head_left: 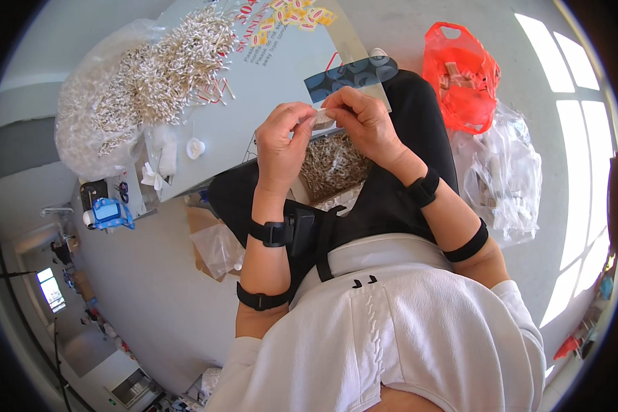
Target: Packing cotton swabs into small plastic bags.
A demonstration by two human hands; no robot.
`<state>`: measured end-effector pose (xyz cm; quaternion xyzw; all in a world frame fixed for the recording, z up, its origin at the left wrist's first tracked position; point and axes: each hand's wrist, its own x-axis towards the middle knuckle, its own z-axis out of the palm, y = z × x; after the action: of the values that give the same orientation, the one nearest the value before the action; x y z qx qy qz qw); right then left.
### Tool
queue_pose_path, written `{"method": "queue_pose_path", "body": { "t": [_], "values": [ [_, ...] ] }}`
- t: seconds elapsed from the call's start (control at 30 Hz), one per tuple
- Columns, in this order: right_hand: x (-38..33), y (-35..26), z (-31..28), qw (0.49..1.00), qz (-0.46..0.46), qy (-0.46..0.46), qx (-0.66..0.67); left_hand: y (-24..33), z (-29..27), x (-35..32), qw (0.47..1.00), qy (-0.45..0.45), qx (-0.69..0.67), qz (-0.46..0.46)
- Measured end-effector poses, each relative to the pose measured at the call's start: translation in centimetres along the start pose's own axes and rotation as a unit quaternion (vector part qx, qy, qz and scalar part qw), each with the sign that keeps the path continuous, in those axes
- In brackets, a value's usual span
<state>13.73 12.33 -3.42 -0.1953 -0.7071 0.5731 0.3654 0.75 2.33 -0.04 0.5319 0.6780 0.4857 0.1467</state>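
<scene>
My left hand (pixel 283 143) and my right hand (pixel 368 125) meet over the table's near edge, fingers closed in a pinch. Between their fingertips is a small pale packet (pixel 324 121), gripped from both sides; its contents are too small to make out. Just below the hands, a box (pixel 336 167) full of thin sticks like cotton swabs rests between my legs. On the table's left side lies a big heap of white-tipped cotton swabs (pixel 175 69), spilling from a large clear plastic bag (pixel 82 103).
Yellow-and-white labels (pixel 299 14) lie at the table's far edge. A small white round cup (pixel 195 148) and a blue item (pixel 108 213) sit at left. On the floor are a red bag (pixel 462 82), clear bags (pixel 505 175) at right and a carton (pixel 209 240) at left.
</scene>
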Motion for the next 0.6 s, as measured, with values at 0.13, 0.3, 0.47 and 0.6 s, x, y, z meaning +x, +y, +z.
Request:
{"method": "queue_pose_path", "body": {
  "t": [0.13,0.3,0.47,0.6],
  "values": [
    [1.1,2.0,0.3,0.991,-0.053,-0.031,-0.122,-1.6,0.2,1.6,0.985,-0.03,0.13,0.109],
    [1.6,3.4,0.6,0.989,-0.033,-0.043,-0.137,-2.6,1.1,2.8,0.973,-0.06,0.181,0.127],
    [3.0,3.5,-0.1,0.99,-0.063,-0.106,-0.07,-4.5,1.0,2.7,0.99,-0.062,0.115,0.062],
    [3.5,4.3,-0.1,0.98,-0.089,-0.118,-0.133,-5.4,0.1,2.9,0.992,-0.105,-0.036,-0.066]
  ]
}}
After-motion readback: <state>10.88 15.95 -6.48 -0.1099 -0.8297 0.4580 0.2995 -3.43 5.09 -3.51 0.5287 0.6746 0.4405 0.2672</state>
